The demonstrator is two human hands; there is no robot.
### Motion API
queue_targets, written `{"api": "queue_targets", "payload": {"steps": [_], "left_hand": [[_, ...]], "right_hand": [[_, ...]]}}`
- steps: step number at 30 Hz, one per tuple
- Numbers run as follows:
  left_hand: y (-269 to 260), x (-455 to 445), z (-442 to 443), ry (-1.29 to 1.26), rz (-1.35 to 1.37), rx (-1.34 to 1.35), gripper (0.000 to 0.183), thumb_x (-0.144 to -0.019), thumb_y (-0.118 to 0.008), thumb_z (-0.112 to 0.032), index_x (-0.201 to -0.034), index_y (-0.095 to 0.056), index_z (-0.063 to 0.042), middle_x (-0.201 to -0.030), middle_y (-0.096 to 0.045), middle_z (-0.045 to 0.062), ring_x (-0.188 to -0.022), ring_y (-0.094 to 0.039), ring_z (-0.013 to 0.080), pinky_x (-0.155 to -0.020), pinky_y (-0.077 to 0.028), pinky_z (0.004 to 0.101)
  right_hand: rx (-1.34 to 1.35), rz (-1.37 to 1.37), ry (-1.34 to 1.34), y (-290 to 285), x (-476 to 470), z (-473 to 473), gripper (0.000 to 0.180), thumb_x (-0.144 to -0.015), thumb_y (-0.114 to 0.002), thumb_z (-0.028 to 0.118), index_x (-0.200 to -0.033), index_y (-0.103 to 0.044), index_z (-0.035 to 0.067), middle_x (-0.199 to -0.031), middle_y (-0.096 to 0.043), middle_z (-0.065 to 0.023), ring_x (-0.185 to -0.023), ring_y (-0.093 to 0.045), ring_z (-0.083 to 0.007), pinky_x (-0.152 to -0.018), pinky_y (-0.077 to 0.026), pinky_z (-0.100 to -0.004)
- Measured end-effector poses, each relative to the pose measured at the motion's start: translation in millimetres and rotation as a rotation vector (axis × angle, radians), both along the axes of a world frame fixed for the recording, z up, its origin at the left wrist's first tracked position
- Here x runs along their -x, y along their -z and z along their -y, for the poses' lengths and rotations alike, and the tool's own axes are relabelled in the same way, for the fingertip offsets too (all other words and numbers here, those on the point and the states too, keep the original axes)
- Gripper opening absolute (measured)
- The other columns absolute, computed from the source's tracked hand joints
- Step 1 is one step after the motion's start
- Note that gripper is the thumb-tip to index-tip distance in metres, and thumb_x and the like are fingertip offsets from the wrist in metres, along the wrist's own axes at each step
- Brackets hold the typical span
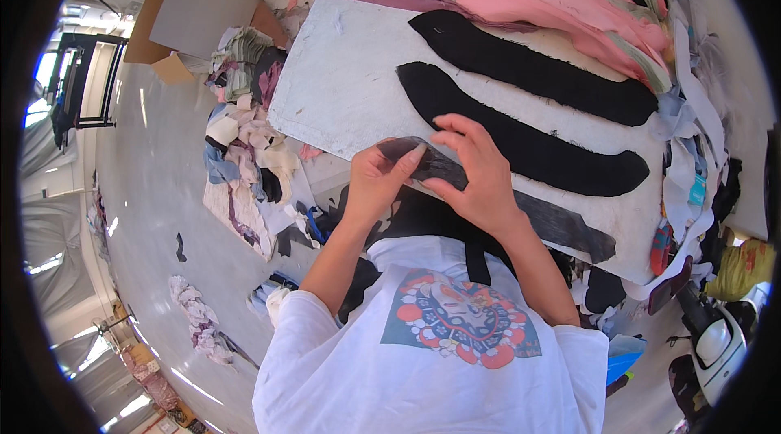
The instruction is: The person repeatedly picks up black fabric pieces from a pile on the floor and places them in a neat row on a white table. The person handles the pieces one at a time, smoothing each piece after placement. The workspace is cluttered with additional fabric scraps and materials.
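Observation:
A dark grey, semi-sheer strip of fabric is pinched at its near end between the thumb and fingers of my left hand. My right hand is over the strip, thumb and fingertips spread apart, with the thumb close to its lower edge. Beyond that hand the strip continues along the table's front edge as a long dark piece. Two curved black fabric pieces with frayed edges lie flat behind my hands, the nearer one just past my right fingers and the farther one above it.
The white tabletop carries pink and grey-green fabric layers at the back. Fabric scraps are heaped left of it, below an open cardboard box. White strips hang at the right edge; a white scooter stands lower right.

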State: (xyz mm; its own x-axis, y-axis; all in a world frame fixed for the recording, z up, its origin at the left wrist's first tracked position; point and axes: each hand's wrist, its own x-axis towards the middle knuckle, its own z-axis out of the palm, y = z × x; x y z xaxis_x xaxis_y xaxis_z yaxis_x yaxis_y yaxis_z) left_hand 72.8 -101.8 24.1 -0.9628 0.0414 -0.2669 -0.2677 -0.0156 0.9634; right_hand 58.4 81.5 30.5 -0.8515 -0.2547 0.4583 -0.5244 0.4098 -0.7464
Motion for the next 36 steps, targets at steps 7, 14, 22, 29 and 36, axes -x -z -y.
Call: {"api": "queue_targets", "payload": {"steps": [7,14,22,29,36], "left_hand": [[-16.8,30.9,1.9,-0.023,-0.077,-0.054,0.017,-0.094,-0.065,-0.014,-0.099,-0.068,0.002,-0.085,-0.071,0.008,-0.066,-0.064,0.0105,-0.05,-0.049,0.0236],[-1.5,74.8,-0.1,-0.068,0.032,-0.058,0.012,-0.091,-0.069,-0.01,-0.093,-0.067,0.002,-0.073,-0.068,0.005,-0.058,-0.062,0.0083,-0.046,-0.044,0.0217],[29.7,100.7,-8.3,-0.161,-0.181,0.415,0.015,-0.09,-0.072,-0.013,-0.088,-0.065,0.0,-0.067,-0.063,-0.001,-0.057,-0.057,0.0047,-0.05,-0.039,0.0186],[16.1,100.9,-15.0,-0.102,-0.202,0.933,0.015,-0.087,-0.073,-0.013,-0.097,-0.067,-0.003,-0.077,-0.068,0.003,-0.065,-0.063,0.0125,-0.059,-0.048,0.0259],[34.2,91.8,-35.9,0.371,-0.699,1.128,0.057,-0.094,-0.059,-0.041,-0.144,-0.048,-0.014,-0.156,-0.029,0.016,-0.147,-0.022,0.0327,-0.118,-0.011,0.053]], "right_hand": [[0.346,0.916,-0.068,-8.7,-23.1,-103.9,0.057,-0.078,-0.07,0.0,-0.132,-0.055,0.006,-0.082,-0.062,-0.0013,-0.076,-0.06,-0.0065,-0.07,-0.047,-0.0213],[0.296,0.894,0.187,-18.1,-43.4,-176.1,0.046,-0.075,-0.069,-0.004,-0.12,-0.06,0.001,-0.076,-0.058,0.0013,-0.069,-0.054,-0.0038,-0.066,-0.044,-0.0179],[0.152,0.793,0.302,-17.1,-20.7,-175.6,0.041,-0.075,-0.07,-0.004,-0.115,-0.062,0.002,-0.07,-0.056,0.0008,-0.065,-0.051,-0.005,-0.064,-0.043,-0.0199],[-0.001,0.719,0.356,-8.5,-9.4,-175.8,0.04,-0.074,-0.072,-0.003,-0.113,-0.063,0.003,-0.068,-0.055,-0.0002,-0.063,-0.05,-0.0073,-0.061,-0.041,-0.022],[-0.057,0.681,0.356,-7.6,-7.4,-179.1,0.042,-0.073,-0.073,-0.001,-0.113,-0.062,0.004,-0.068,-0.055,-0.0017,-0.062,-0.05,-0.0101,-0.06,-0.04,-0.0243]]}}
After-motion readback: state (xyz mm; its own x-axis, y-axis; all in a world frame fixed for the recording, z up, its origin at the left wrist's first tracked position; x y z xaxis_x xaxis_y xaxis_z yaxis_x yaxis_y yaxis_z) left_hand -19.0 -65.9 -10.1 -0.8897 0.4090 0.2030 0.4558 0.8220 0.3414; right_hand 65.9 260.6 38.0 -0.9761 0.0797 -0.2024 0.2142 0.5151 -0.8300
